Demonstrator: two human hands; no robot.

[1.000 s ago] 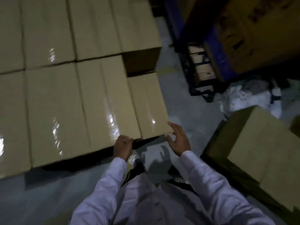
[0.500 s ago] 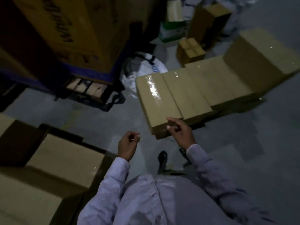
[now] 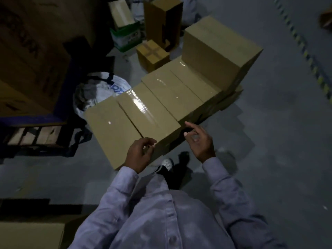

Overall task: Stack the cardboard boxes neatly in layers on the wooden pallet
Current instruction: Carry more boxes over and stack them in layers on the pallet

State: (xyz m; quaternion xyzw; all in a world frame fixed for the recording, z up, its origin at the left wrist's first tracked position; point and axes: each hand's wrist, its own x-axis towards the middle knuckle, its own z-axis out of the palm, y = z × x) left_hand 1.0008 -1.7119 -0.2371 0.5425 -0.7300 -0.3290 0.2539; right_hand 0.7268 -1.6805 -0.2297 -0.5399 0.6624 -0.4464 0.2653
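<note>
The grey floor [image 3: 269,159] fills most of the frame. A big printed carton [image 3: 27,60] takes the upper left, sitting on a blue base with wooden slats [image 3: 30,135] under it.

My pale shirt [image 3: 161,221] covers the bottom centre.

The row of boxes [image 3: 161,105] runs across the middle of the frame, from just above my grips up toward the upper right. They lie on the floor side by side, long sides touching, with clear tape shining on their tops. At the far end of the row the tall box [image 3: 215,49] stands higher than the rest. The nearest box [image 3: 111,133] is the one at centre left, its near edge just above my left sleeve.

Another box [image 3: 30,234] shows in the lower left corner, cut by the frame.

At top centre an upright box [image 3: 161,17] stands in shadow. A white bag [image 3: 100,94] slumps left of the row, touching the nearest box's far end. A green box [image 3: 127,36] sits at top, left of the upright one, and a small box [image 3: 152,54] with crossed tape sits just below them, near the row.

My left grip [image 3: 139,155] hangs over the nearest box's near corner, fingers loosely curled, holding nothing; I cannot tell if it touches the cardboard. My right grip [image 3: 199,141] is wide, fingers spread and bent, empty, just right of that same box's end.

My shoe [image 3: 166,163] shows between the two grips, lower down.
</note>
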